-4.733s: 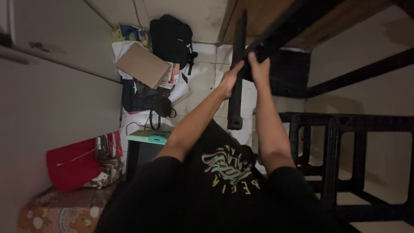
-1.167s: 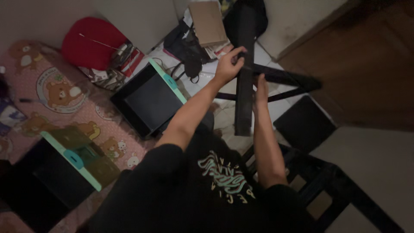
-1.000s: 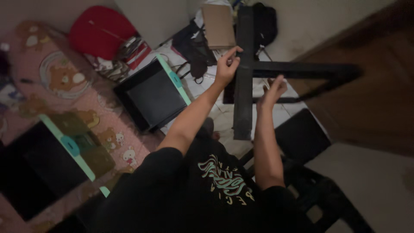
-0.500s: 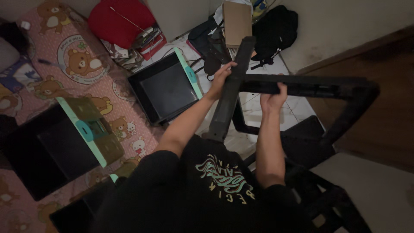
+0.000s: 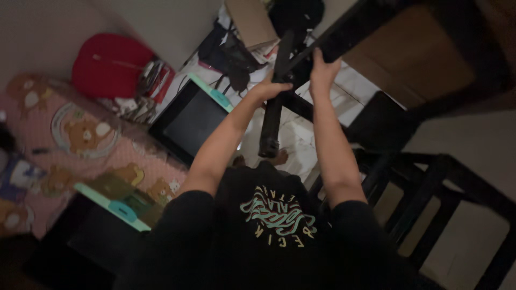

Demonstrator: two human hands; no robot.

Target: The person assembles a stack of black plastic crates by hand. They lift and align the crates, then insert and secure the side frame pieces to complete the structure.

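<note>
- Dim, cluttered floor (image 5: 301, 142); black frame (image 5: 344, 37) raised near top edge of view.
- L hand (image 5: 267, 88) wrapped on leg (image 5: 272, 115); R hand (image 5: 322, 70) clamped on bar.
- Risk: grip slips, frame drops onto bin (image 5: 196, 121) below.

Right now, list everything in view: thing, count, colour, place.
black post: one, black, centre, held up over the floor
black frame: one, black, top, held overhead
black rack: one, black, right, on the floor
red cushion: one, red, upper left
bear-print mat: one, pink, left
trays: two, black with mint edge, left of centre
cardboard box: one, brown, top
left hand: grip on the post
right hand: grip on the frame
</note>
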